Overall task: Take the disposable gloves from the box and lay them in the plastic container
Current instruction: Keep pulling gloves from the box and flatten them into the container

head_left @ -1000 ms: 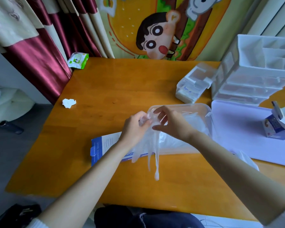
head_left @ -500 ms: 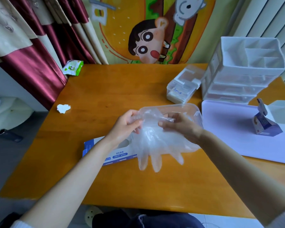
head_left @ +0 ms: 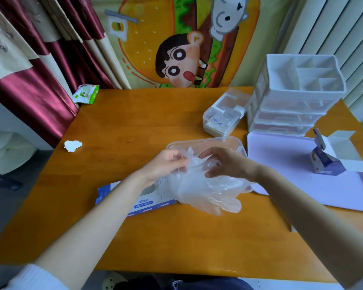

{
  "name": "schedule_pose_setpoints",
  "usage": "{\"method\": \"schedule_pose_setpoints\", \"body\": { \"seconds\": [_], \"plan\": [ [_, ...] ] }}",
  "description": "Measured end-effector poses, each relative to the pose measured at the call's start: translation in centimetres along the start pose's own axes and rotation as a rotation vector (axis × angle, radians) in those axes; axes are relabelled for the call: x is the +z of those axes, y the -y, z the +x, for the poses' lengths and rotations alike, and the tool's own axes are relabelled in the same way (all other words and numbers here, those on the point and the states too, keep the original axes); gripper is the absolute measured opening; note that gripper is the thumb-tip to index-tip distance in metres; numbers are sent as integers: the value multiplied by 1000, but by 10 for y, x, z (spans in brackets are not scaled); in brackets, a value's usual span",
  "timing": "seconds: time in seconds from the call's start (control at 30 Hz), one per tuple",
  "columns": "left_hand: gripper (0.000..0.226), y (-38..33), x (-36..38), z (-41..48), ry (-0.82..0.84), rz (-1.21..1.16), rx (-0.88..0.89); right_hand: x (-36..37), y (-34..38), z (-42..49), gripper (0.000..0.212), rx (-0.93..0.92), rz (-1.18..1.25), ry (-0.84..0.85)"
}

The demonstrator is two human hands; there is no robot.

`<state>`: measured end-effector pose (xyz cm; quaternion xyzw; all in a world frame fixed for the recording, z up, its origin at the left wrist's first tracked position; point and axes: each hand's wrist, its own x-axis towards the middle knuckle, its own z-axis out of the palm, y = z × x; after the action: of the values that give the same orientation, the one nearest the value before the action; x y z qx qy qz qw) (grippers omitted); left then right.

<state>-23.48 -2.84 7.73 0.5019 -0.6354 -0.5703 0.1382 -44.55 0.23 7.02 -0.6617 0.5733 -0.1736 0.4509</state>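
Observation:
A clear disposable glove [head_left: 205, 193] is spread out above the table, cuff toward the clear plastic container [head_left: 205, 141], fingers toward me. My left hand [head_left: 166, 164] pinches the cuff at its left side. My right hand [head_left: 226, 162] holds the cuff's right side with curled fingers. The container sits just behind both hands, with more clear film inside it. The blue and white glove box [head_left: 143, 203] lies flat under my left forearm, partly hidden by it and by the glove.
A lilac tray [head_left: 302, 185] with a small open carton [head_left: 327, 162] lies at the right. A white drawer organiser [head_left: 298, 97] and a small clear lidded box [head_left: 222, 118] stand behind. A crumpled paper scrap [head_left: 72, 145] and a wipes pack [head_left: 86, 93] lie at left.
The glove, hanging bunched a second ago, has been pulled open and flat between my hands. It has swung rightward, with its fingers now pointing toward the front right.

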Motion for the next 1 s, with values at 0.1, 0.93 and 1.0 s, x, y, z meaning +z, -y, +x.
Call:
{"method": "schedule_pose_setpoints", "body": {
  "seconds": [0.1, 0.93, 1.0],
  "plan": [
    [7, -5, -4, 6, -111, 11, 55, -14, -8, 4, 35, 32, -122, -58],
    [28, 31, 19, 51, 113, 1324, 366, -1, -77, 39, 21, -138, -735, -20],
    [33, 32, 24, 59, 219, 1427, 310, 6, -79, 47, 25, -117, -763, 53]
  ]
}}
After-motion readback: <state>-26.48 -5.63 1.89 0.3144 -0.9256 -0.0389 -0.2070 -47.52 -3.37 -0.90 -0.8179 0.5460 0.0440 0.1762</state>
